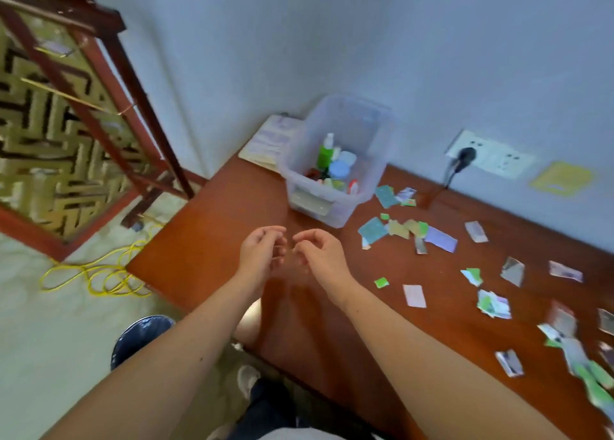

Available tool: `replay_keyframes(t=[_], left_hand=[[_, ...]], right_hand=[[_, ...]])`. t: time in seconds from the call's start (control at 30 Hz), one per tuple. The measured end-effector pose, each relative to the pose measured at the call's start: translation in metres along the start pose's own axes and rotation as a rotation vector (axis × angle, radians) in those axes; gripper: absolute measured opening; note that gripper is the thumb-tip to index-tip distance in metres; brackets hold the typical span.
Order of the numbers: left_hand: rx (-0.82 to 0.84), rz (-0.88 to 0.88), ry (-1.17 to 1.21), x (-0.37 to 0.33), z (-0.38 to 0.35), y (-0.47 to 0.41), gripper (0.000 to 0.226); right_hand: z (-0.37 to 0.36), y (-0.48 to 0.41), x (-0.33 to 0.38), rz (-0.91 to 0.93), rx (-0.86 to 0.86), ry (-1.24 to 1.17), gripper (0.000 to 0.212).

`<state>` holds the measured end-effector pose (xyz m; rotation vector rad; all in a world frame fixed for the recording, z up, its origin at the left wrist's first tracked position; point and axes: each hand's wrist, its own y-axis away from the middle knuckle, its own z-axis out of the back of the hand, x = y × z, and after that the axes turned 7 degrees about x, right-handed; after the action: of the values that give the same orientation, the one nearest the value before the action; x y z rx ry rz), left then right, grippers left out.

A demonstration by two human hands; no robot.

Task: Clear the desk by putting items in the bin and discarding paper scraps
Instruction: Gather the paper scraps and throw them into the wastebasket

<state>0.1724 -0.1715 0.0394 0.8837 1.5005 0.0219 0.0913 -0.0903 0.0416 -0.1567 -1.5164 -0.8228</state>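
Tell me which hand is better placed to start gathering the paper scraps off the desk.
Right, probably. Both hands hover empty with loosely curled fingers, but the paper scraps all lie on the desk out to the side of the right hand; the left hand would have to cross over it.

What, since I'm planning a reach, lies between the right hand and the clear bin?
Head view: only bare desk separates right hand and clear bin; paper scraps lie further right.

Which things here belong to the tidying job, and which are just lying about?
Job: clear bin, bottles in it, paper scraps on the desk, left hand, right hand.
Lying about: yellow cable on the floor, wall socket, wooden screen, yellow note on the wall.
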Motion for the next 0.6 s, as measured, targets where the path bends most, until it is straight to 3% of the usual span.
replay_keyframes(t=[0.3,0.6], left_hand=[[0.159,0.009,-0.158,0.05,-0.113,0.034,0.019],[0.28,-0.008,-0.553,0.108,-0.158,0.017,0.016]], right_hand=[[0.124,0.054,-0.046,-0.021,-0.126,0.006,0.019],[0.193,0.055,-0.104,-0.21,-0.229,0.317,0.016]])
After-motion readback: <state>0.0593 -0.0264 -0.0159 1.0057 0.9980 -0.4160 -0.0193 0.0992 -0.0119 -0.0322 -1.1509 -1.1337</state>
